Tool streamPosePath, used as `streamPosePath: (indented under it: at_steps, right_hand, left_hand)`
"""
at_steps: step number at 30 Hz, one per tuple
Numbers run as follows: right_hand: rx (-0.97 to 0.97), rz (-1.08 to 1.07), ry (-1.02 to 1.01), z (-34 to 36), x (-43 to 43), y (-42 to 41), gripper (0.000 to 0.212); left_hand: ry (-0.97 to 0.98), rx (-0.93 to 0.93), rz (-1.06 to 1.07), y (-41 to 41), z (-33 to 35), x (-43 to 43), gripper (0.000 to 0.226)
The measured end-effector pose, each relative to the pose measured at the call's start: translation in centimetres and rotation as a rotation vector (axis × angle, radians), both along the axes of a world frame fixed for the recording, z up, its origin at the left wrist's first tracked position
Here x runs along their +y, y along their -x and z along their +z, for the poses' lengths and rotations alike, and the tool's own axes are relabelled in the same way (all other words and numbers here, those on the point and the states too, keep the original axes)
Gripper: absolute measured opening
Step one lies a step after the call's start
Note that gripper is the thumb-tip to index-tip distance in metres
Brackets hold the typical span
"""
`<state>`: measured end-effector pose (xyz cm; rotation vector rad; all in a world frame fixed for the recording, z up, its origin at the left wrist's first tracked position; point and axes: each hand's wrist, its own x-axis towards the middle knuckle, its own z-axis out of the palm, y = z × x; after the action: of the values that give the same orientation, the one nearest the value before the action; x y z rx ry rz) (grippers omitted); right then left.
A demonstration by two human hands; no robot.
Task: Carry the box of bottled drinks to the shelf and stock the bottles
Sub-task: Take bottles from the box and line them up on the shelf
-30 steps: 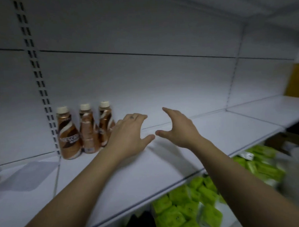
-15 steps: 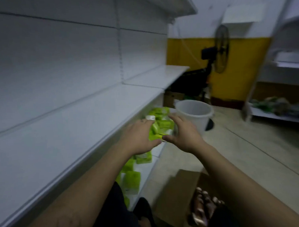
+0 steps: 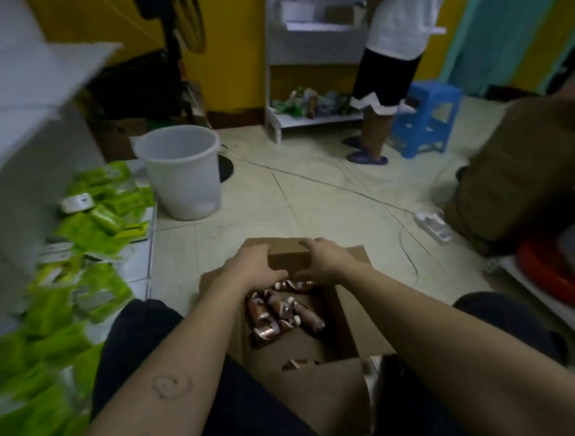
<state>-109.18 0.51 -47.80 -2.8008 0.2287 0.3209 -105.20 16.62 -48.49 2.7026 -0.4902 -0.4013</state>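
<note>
Pale floor tiles (image 3: 253, 226) fill the view, and down close, between two knees in dark trousers, sits the open cardboard box (image 3: 320, 394). Inside it, brown-and-white bottled drinks (image 3: 274, 312) lie jumbled on their sides towards the far end, with one more (image 3: 297, 363) peeking out at the near edge. Both forearms reach forward over the box. The left hand (image 3: 252, 268) is at the far flap (image 3: 289, 257), fingers loosely curved over its left corner, thumb pointing right. The right hand (image 3: 324, 260) is just beside it, fingers spread across the same flap. Neither hand grips a bottle; whether they press on the cardboard is hard to call.

On the left, bright green packets (image 3: 92, 219) are heaped on a low white shelf (image 3: 140, 270). Just past them a white bucket (image 3: 182, 169) stands upright on the floor. Over on the right, a white power strip (image 3: 433, 224) lies with its cable trailing across the tiles, near a big brown bundle (image 3: 524, 168) and a red basin (image 3: 545, 272).

Far back, a person in a white top and dark shorts (image 3: 385, 78) stands beside a blue stool (image 3: 427, 119), facing a white shelf unit (image 3: 308, 119) against the yellow wall (image 3: 232, 48).
</note>
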Motion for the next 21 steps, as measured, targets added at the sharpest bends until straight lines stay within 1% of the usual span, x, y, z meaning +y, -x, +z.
streamPosePath:
  at_steps: [2,5,9,11,13,14,17,19,21]
  right_hand:
    - [0.056,-0.038,-0.040,-2.4,-1.0,0.4,0.077]
    - [0.136,-0.061,-0.093,-6.1,-1.9,0.3,0.073]
    - [0.319,-0.089,-0.169,-11.2,-3.1,-0.6,0.064]
    - [0.427,-0.120,-0.200,-13.9,-3.6,-0.9,0.066]
    - [0.556,-0.196,-0.246,-16.5,-3.9,-1.0,0.073]
    - [0.619,-0.235,-0.261,-17.8,-4.0,-1.0,0.073]
    - [0.759,-0.263,-0.269,-21.6,-4.1,-1.4,0.069]
    - [0.795,-0.281,-0.317,-23.8,-4.1,-1.8,0.069]
    - [0.808,-0.353,-0.388,-25.9,-3.8,-2.3,0.061]
  left_hand:
    - [0.006,0.070,-0.004,-0.3,-2.2,-1.1,0.062]
    - [-0.043,0.130,0.026,-0.8,-5.2,-1.8,0.056]
    - [-0.121,0.266,0.054,-1.6,-9.9,-1.6,0.052]
    - [-0.138,0.352,0.067,-2.1,-12.5,-1.4,0.053]
    - [-0.147,0.418,0.086,-2.6,-15.0,-1.5,0.052]
    - [-0.154,0.441,0.092,-2.9,-16.3,-1.6,0.052]
    - [-0.184,0.499,0.112,-4.0,-20.1,-2.4,0.059]
    - [-0.179,0.518,0.128,-4.8,-22.7,-2.8,0.063]
    - [-0.184,0.526,0.141,-5.7,-25.3,-3.1,0.068]
